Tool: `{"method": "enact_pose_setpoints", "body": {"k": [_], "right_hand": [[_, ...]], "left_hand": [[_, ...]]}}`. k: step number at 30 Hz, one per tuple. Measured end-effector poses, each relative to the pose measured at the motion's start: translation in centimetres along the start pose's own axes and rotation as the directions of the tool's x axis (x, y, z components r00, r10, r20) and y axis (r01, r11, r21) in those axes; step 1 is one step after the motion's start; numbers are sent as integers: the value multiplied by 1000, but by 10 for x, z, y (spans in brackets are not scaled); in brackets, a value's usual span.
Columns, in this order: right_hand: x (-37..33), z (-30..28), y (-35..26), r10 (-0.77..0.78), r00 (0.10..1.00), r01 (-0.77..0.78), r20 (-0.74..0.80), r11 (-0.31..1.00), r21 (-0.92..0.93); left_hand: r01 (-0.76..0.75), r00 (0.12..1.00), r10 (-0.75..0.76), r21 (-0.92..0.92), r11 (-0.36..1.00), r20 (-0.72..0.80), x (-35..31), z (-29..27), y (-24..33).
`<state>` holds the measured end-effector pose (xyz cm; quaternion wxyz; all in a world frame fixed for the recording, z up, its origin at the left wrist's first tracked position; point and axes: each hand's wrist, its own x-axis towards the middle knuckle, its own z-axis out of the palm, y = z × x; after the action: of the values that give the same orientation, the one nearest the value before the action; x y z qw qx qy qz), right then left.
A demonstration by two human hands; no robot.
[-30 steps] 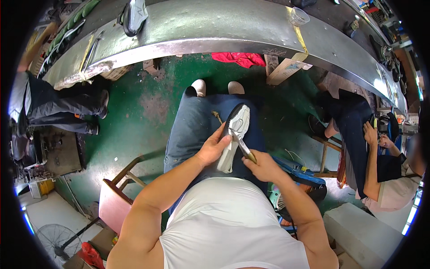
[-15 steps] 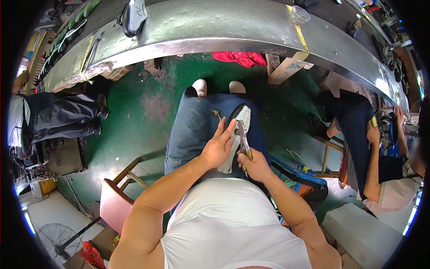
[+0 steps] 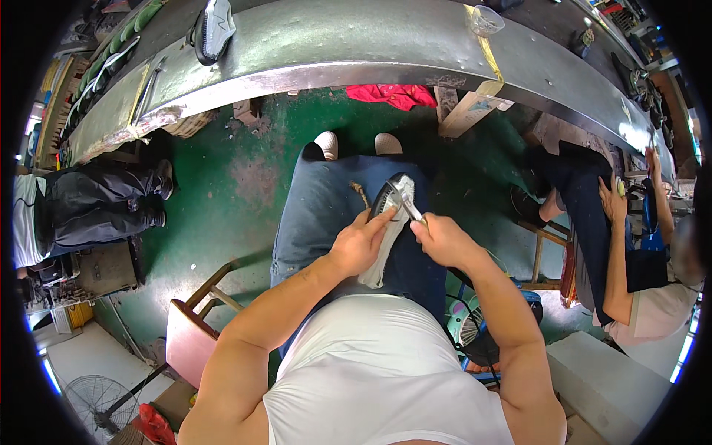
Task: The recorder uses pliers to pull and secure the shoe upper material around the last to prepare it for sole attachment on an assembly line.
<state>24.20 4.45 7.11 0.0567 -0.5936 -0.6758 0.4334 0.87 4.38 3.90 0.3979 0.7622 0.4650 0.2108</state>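
A shoe (image 3: 378,267) with a pale grey-white upper and a dark rim at its toe lies on my lap, toe pointing away from me. My left hand (image 3: 357,246) grips its left side, with fingers pressed against the upper near the toe. My right hand (image 3: 443,242) is closed round the handle of metal pliers (image 3: 411,207). Their head touches the toe end of the shoe; whether the jaws pinch the material is too small to tell. Part of the handle is hidden in my right fist.
Ahead runs a long metal bench (image 3: 341,44) with another shoe (image 3: 215,31) and a clear plastic cup (image 3: 486,21). Co-workers sit at the left and right. A pink-topped stool (image 3: 189,341) and a fan (image 3: 96,400) stand at my left. Red cloth (image 3: 393,95) lies beneath the bench.
My right hand has moved up and right, turning the pliers from along the shoe to slanting across its toe. My left fingers have shifted slightly on the shoe.
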Motion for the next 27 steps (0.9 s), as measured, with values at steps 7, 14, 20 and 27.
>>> {"method": "enact_pose_setpoints", "body": {"k": [7,14,20,27], "right_hand": [[10,-15,-15,56,993,-64,100,995,79],[-23,29,-15,-169,985,162,-30,974,-161],[-33,7,-30,23,989,-2,143,989,-148],[-48,40,-28,10,985,26,174,979,-201]], "left_hand": [[33,992,-40,67,997,120,-7,-9,-6],[302,952,-292,-122,945,95,-11,6,-9],[386,881,-172,-458,801,441,-51,-11,-27],[420,891,-235,-512,750,387,-50,5,-29]]}}
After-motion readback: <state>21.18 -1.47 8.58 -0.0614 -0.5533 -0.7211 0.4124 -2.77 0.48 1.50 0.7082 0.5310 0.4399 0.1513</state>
